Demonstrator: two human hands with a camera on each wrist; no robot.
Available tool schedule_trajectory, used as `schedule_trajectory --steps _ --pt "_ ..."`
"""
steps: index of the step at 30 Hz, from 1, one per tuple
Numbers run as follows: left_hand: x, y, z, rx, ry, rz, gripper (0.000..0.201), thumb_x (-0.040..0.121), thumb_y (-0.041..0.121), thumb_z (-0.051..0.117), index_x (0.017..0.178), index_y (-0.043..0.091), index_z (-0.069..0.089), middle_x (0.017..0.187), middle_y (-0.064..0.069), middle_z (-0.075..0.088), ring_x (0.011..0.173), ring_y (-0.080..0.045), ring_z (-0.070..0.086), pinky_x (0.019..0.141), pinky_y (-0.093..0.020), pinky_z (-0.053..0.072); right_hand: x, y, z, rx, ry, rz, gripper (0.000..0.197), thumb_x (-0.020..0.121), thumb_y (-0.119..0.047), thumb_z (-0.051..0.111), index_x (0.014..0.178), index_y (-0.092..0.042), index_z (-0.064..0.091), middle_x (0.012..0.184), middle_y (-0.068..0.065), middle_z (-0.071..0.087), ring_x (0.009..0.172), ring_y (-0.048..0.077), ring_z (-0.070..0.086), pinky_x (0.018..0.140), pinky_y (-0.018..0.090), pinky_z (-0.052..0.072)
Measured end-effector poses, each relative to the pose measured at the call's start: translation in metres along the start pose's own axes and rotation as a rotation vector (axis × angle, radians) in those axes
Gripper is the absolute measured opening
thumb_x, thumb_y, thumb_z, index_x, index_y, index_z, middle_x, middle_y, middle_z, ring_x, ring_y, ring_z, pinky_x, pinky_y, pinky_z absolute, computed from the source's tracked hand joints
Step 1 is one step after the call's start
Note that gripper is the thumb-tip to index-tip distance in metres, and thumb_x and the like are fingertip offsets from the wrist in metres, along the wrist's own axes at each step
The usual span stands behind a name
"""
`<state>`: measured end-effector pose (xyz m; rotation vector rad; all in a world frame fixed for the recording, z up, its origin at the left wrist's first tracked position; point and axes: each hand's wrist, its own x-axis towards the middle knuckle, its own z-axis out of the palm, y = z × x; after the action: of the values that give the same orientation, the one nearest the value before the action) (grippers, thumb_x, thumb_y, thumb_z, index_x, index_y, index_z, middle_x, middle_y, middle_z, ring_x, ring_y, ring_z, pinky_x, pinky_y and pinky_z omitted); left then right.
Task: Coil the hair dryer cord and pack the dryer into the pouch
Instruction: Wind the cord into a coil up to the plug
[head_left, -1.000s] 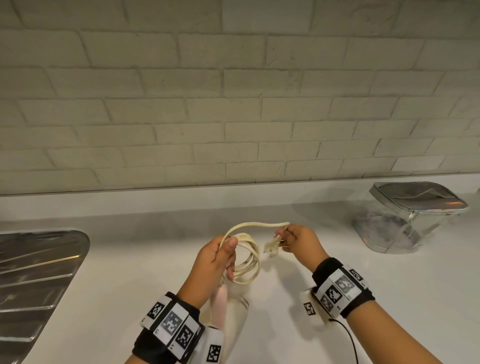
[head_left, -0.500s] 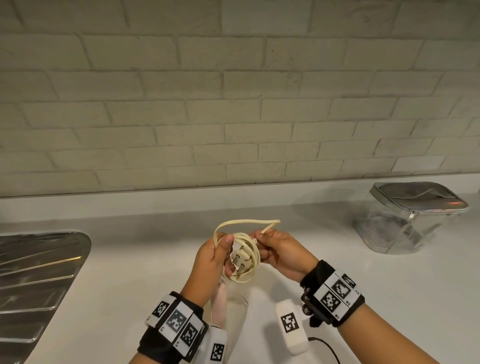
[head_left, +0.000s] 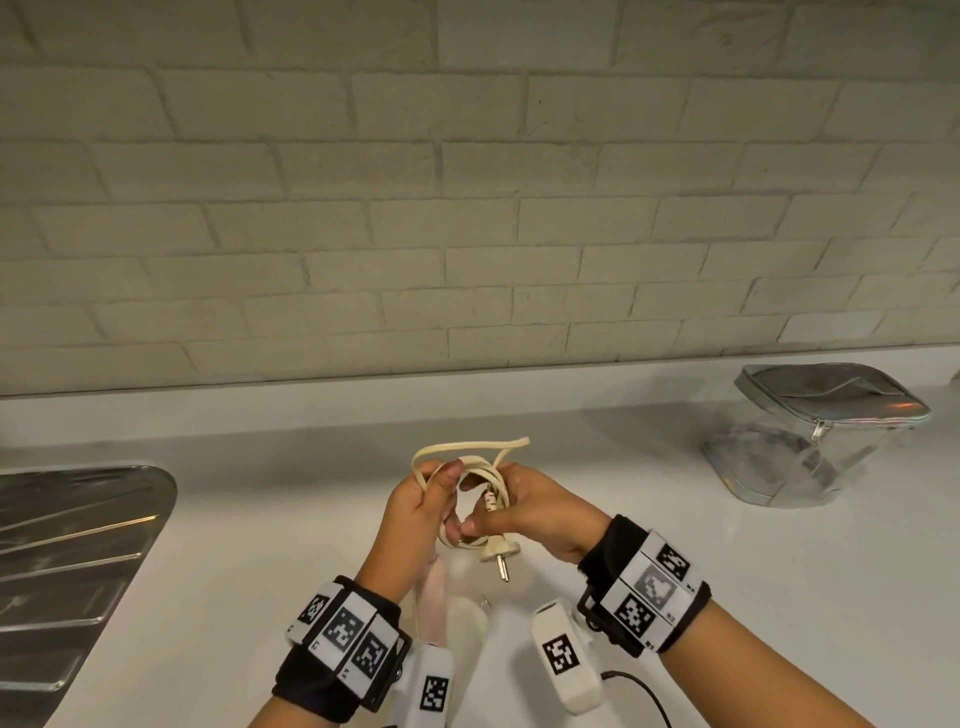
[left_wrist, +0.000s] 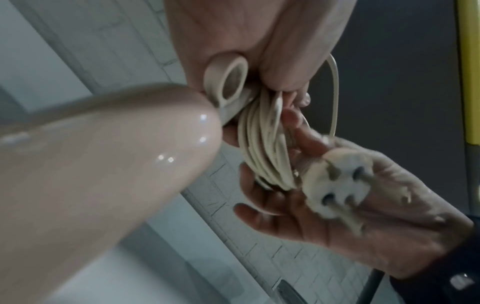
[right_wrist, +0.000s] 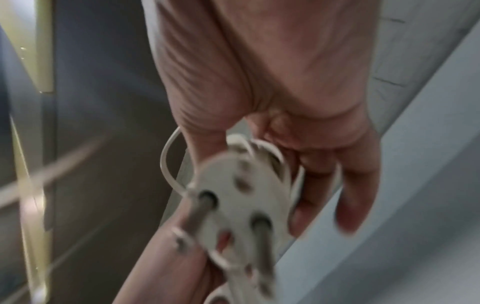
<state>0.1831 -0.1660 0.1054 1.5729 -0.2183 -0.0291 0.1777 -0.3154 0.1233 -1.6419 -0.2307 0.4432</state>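
Note:
My left hand (head_left: 415, 512) grips a cream cord coil (head_left: 480, 480) together with the top of the pink hair dryer's handle (left_wrist: 98, 164); the dryer (head_left: 434, 592) hangs below, mostly hidden by my wrist. The coil's turns (left_wrist: 262, 152) bunch under my left fingers. My right hand (head_left: 530, 514) pinches the cord just above the plug (head_left: 498, 550), which points its pins down through the coil. The plug (right_wrist: 241, 201) fills the blurred right wrist view. One cord loop (head_left: 467, 447) sticks up above both hands. The silver-topped clear pouch (head_left: 810, 431) stands on the counter at the far right.
A white counter (head_left: 234, 519) runs under my hands to a brick wall (head_left: 467, 208). A steel drainboard (head_left: 67, 561) lies at the left edge. A thin black cable (head_left: 644, 691) trails from my right wrist device.
My right hand has moved left to meet the left hand and fed the plug down through the coil; the plug now hangs pins-down below the loops.

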Motion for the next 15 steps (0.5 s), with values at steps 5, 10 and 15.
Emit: schedule_trajectory --steps 5,10,15 --pt "-0.001 -0.002 -0.005 0.033 -0.091 0.011 0.022 0.085 0.039 0.049 0.077 0.022 0.06 0.04 0.006 0.044 0.039 -0.013 0.047 0.047 -0.023 0.043 -0.011 -0.013 -0.017 -0.203 -0.097 0.115 0.035 0.077 0.003 0.067 0.108 -0.006 0.055 0.093 0.004 0.067 0.061 0.008 0.067 0.062 0.026 0.056" --pt "-0.003 -0.002 0.001 -0.033 -0.129 -0.028 0.041 0.08 0.04 0.051 0.096 0.003 0.061 0.046 0.006 0.044 0.041 -0.014 0.05 0.048 -0.023 0.045 -0.022 -0.032 -0.039 -0.383 -0.152 0.151 0.038 0.075 -0.011 0.073 0.111 -0.009 0.061 0.099 0.028 0.069 0.073 0.027 0.068 0.08 0.041 0.054" --pt "-0.006 -0.002 0.008 -0.022 -0.199 0.008 0.024 0.082 0.034 0.053 0.095 0.016 0.064 0.049 0.0 0.044 0.041 -0.015 0.05 0.051 -0.024 0.045 -0.036 -0.039 -0.049 -0.486 -0.226 0.176 0.029 0.077 -0.013 0.071 0.104 -0.004 0.066 0.096 0.022 0.071 0.08 0.026 0.067 0.08 0.031 0.053"
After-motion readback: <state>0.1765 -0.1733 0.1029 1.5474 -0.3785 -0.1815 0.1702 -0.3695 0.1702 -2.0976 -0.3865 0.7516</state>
